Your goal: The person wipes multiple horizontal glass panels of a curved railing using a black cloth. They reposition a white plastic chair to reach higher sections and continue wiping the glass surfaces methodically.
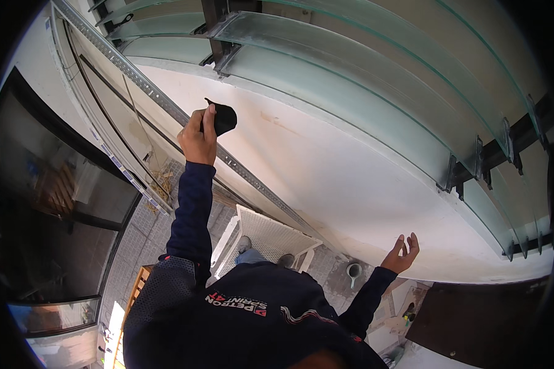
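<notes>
My left hand is raised at the left and pinches a thin black sheet between thumb and fingers. The sheet curls at its edge; its material is hard to tell. Behind it is a white painted wall, and whether the sheet touches the wall is unclear. My right hand is held out low at the right, fingers apart, with nothing in it. It is close to the lower part of the wall. Glass louvre blades of a jalousie window run above both hands.
A perforated metal channel slants past my left hand. Underfoot is a white metal mesh platform. A dipper rests on the paved floor. Yellow cord lies beside a dark-framed glass door. A dark brown panel stands at right.
</notes>
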